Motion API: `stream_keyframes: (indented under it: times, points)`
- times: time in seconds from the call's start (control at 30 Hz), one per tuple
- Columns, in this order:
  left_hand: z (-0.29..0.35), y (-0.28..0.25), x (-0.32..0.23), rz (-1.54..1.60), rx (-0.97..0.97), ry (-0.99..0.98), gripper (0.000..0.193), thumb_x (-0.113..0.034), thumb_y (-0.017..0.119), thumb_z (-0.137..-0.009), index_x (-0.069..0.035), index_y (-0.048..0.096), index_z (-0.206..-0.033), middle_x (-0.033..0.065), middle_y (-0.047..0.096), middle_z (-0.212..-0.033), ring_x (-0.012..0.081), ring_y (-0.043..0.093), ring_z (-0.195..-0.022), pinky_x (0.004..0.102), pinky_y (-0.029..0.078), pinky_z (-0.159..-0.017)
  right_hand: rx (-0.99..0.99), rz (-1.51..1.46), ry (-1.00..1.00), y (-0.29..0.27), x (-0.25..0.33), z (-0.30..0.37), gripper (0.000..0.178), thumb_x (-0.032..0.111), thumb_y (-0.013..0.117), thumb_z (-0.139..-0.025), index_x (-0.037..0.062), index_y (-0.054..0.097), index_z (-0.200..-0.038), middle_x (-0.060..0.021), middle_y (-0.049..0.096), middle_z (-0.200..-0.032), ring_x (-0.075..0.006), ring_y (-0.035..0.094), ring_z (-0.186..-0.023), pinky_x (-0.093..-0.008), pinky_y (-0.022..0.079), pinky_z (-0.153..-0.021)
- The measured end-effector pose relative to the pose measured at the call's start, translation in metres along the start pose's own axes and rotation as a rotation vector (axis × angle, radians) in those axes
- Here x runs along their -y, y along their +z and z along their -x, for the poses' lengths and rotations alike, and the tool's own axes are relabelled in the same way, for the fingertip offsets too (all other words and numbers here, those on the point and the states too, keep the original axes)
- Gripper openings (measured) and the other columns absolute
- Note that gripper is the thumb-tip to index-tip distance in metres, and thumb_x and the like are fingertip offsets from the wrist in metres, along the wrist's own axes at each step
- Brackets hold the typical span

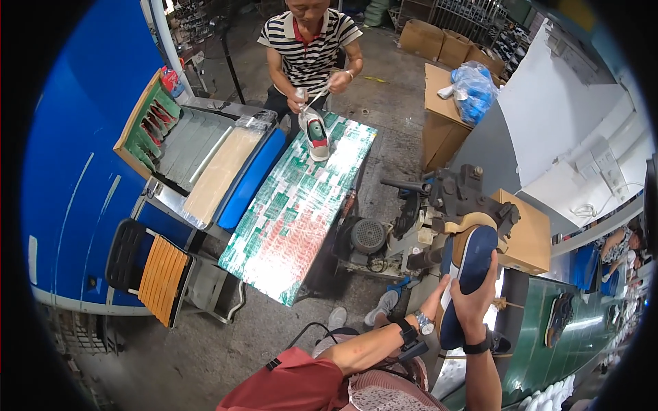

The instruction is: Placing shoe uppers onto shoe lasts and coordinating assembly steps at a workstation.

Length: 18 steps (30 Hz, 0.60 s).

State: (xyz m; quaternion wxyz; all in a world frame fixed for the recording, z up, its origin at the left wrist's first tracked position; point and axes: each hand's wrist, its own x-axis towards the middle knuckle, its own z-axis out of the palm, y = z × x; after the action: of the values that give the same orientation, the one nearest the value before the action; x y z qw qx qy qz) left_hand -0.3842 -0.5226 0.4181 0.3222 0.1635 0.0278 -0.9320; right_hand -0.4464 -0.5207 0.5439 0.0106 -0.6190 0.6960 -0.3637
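At the right I hold a navy shoe (479, 255) with a white sole edge and a tan area, close against the head of a dark metal machine (469, 192). My right hand (474, 301) is closed around its lower part, thumb and fingers on opposite sides. My left hand (432, 302), with a watch at its wrist, is at the shoe's left side, its fingers partly hidden. More navy material (451, 330) shows below the hands; whether it belongs to the same shoe I cannot tell. A curved tan machine part (473, 220) lies just beyond the shoe's far end.
Across a patterned table (291, 233), a person in a striped shirt (308, 41) pulls the lace of a white shoe (316, 137). A motor (368, 235) stands by the machine. A green conveyor (548, 342) carries shoes at right; a slatted chair (163, 281) stands left.
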Motion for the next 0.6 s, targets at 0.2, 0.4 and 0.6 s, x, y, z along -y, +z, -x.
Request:
stream_keyframes:
  times: [0.2,0.4,0.6]
  points:
    - [0.038,-0.018,0.012,-0.158,-0.117,-0.146,0.083,-0.066,0.054,-0.098,0.0,0.047,-0.148,0.0195,0.058,-0.141,0.0224,0.061,-0.125,0.0335,0.049,-0.105,0.018,-0.088,0.081,-0.028,0.01,0.04,0.103,0.007,0.077,-0.073,0.0005,0.022,-0.159,-0.0234,0.046,-0.15,-0.0393,0.047,-0.138,-0.0444,0.036,-0.116]
    - [0.092,-0.044,-0.035,-0.253,0.145,-0.169,0.059,-0.05,0.053,-0.105,0.002,0.061,-0.132,0.012,0.073,-0.118,0.0176,0.073,-0.101,0.0309,0.06,-0.085,-0.077,-1.01,0.937,-0.024,-0.049,0.093,0.059,0.033,0.047,-0.109,0.0122,0.027,-0.161,-0.0083,0.055,-0.14,-0.0163,0.059,-0.117,-0.0302,0.05,-0.091]
    - [0.143,-0.04,-0.081,-0.645,0.181,-0.221,0.06,-0.035,0.068,-0.099,0.002,0.049,-0.143,0.009,0.066,-0.131,0.0144,0.066,-0.113,0.0305,0.055,-0.096,0.197,-1.561,0.968,0.05,-0.06,0.072,0.048,0.033,0.056,-0.102,0.0057,0.05,-0.141,-0.0136,0.064,-0.129,-0.0282,0.064,-0.115,-0.0408,0.052,-0.1]
